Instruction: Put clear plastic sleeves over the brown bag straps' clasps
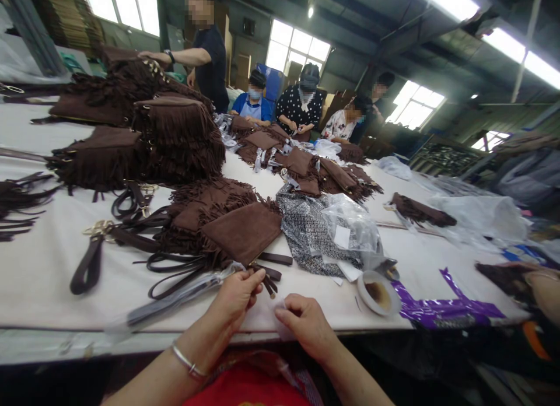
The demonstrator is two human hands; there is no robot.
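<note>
My left hand [236,298] is closed in a pinch on the ends of dark brown straps [268,279] at the near edge of the white table [39,277]. A clear plastic sleeve [175,298] lies under that hand and runs left. My right hand [306,321] is curled just to the right, thumb and finger pinched on a thin clear film I can barely make out. A brown suede fringed bag [242,231] lies flat just beyond both hands, with its long straps [175,263] looped on the table.
Piles of brown fringed bags [175,132] fill the left and far table. A roll of tape [377,292], crumpled plastic bags [354,225] and purple plastic strips [441,307] lie right. Several people [301,105] work at the far end; another person's hand [538,286] shows at right.
</note>
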